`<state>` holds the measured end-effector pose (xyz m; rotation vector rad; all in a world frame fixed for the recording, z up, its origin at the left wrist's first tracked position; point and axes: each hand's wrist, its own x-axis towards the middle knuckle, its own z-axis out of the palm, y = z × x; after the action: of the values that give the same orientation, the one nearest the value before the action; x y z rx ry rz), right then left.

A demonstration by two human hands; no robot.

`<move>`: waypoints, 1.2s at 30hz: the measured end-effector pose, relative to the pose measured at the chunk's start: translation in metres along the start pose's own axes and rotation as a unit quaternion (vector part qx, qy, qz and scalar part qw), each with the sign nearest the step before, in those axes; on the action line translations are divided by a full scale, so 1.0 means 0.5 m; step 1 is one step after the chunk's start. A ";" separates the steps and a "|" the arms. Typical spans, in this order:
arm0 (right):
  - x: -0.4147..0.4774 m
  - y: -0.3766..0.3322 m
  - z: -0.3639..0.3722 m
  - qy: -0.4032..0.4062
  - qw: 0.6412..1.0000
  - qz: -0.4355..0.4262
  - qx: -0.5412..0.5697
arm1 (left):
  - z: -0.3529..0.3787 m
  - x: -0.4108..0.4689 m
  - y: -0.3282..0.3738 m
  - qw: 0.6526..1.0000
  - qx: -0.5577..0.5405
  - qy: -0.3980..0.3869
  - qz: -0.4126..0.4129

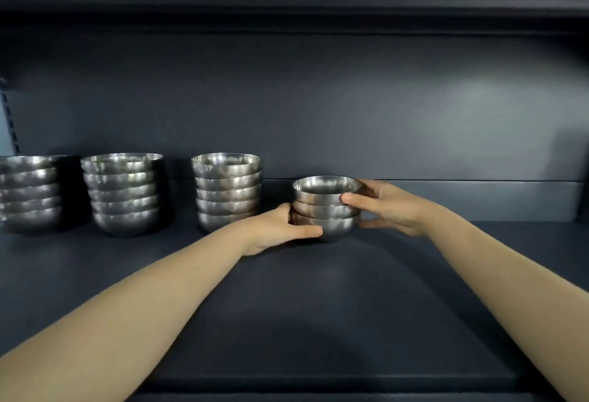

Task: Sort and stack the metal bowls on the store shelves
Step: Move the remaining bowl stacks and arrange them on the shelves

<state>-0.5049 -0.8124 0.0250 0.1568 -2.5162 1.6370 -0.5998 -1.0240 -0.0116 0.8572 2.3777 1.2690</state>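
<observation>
A short stack of three metal bowls stands on the dark shelf, right of centre. My left hand grips the lowest bowl from the left, thumb across its front. My right hand holds the stack from the right, thumb on the top bowl's side and fingers behind and under. To the left stand three taller stacks of several bowls each: a stack next to my left hand, a middle stack and a stack cut by the left frame edge.
The shelf's back panel rises right behind the stacks. An upper shelf hangs overhead. A slotted upright shows at the far left. Bare shelf surface lies right of the short stack and in front of all stacks.
</observation>
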 end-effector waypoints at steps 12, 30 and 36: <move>0.039 0.012 0.003 0.003 1.000 0.002 -0.011 | -0.009 0.045 -0.032 0.999 -0.018 0.024 0.036; -0.167 -0.065 -0.144 0.039 0.878 0.077 -0.471 | 0.015 -0.177 0.134 0.924 0.328 0.187 0.059; -0.403 -0.129 -0.275 0.047 0.835 0.102 -0.538 | 0.168 -0.176 0.306 0.864 0.454 0.151 0.159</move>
<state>-0.2884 -0.7098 0.1039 -0.3115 -2.9876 0.0407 -0.4328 -0.9608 0.0681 1.4239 3.2280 0.2735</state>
